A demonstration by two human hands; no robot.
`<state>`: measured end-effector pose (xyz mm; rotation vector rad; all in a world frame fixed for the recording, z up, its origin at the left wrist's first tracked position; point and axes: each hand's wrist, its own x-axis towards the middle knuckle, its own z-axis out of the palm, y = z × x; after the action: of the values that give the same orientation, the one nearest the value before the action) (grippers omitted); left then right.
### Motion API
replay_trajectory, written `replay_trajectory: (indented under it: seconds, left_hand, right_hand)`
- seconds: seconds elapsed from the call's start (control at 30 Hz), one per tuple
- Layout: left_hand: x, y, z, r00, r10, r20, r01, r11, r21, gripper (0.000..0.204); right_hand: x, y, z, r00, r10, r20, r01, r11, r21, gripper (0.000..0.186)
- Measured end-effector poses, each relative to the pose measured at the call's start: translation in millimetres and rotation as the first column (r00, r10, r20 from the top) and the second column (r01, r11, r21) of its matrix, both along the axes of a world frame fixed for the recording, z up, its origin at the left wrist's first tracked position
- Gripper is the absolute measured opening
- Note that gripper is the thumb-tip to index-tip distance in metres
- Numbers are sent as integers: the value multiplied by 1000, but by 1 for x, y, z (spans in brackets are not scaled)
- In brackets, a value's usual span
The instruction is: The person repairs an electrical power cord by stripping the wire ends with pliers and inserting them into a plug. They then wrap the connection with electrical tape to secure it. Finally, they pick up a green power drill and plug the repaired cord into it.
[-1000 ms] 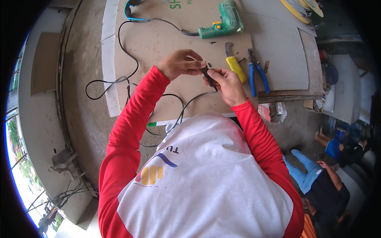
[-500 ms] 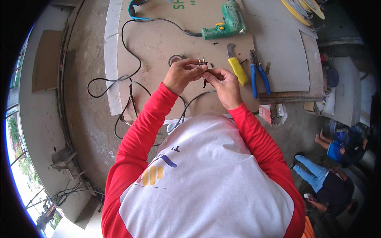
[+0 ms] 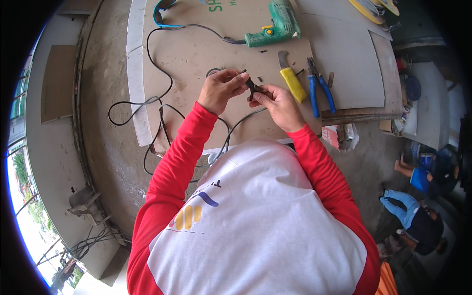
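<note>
Both hands meet over the cardboard-covered table, with a black power plug (image 3: 252,87) between them. My left hand (image 3: 220,91) pinches the plug's upper end between thumb and fingers. At its lower end, my right hand (image 3: 279,104) grips the plug where the wires come in, its fingertips partly hiding them. A black cord (image 3: 244,119) emerges by the right hand and loops left across the table. The green power drill (image 3: 275,28) lies beyond the hands, its own cord running left. A roll of tape (image 3: 213,72) is partly covered by my left hand.
Right of my hands lie a hooked knife with a yellow-wrapped handle (image 3: 293,84) and blue-handled pliers (image 3: 319,91). Small dark scraps (image 3: 260,79) are scattered nearby. A yellow spool (image 3: 369,11) sits at the far right. Another person (image 3: 418,223) is on the floor at right.
The plug has turned in my hands: its metal prongs pointed away from me before and no longer show. My hands have moved slightly apart, exposing more of its black body.
</note>
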<state>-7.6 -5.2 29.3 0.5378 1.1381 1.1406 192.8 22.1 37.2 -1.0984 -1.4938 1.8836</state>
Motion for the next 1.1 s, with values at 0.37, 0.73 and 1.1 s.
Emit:
replay_trajectory:
  seconds: [0.37,0.73,1.1]
  left_hand:
    - [-5,-1,11,996,-65,-61,66,998,17,27]
    - [8,1,2,984,108,-144,-103,994,42,25]
    - [10,-1,-3,974,126,-191,-112,990,81,27]
  right_hand:
    - [-6,-7,-1,999,-18,27,17,999,52,19]
    - [-15,-17,-4,953,-259,155,149,851,504,40]
    - [-12,-17,-6,975,-202,87,140,875,464,21]
